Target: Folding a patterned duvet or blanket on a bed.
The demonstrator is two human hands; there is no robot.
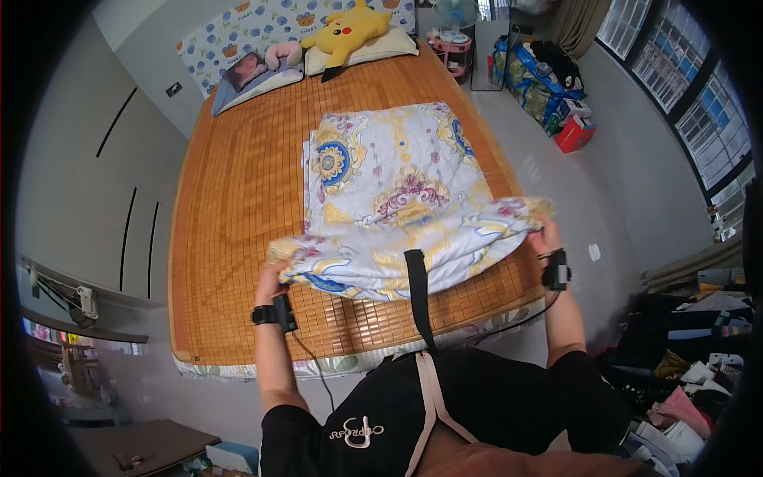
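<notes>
A white patterned cloth [411,161], with yellow, blue and purple ornament, lies in flat layers on a bed covered by a brown tile-like sleeping mat [238,208]. Its near edge is lifted off the mat and sags between the two hands. My left hand [273,279] grips the near left corner, and my right hand [545,235] grips the near right corner, where the cloth is blurred. Both wrists wear black bands with small devices and cables. A black strap hangs in front of the cloth's near edge.
Pillows [369,56] with a yellow plush toy [346,36] lie at the bed's head. Right of the bed stand a pink trolley [450,50], a mirror, stuffed bags [536,83] and a red box [575,134]. Piled clothes [685,358] are at lower right, a brown tabletop [149,447] at lower left.
</notes>
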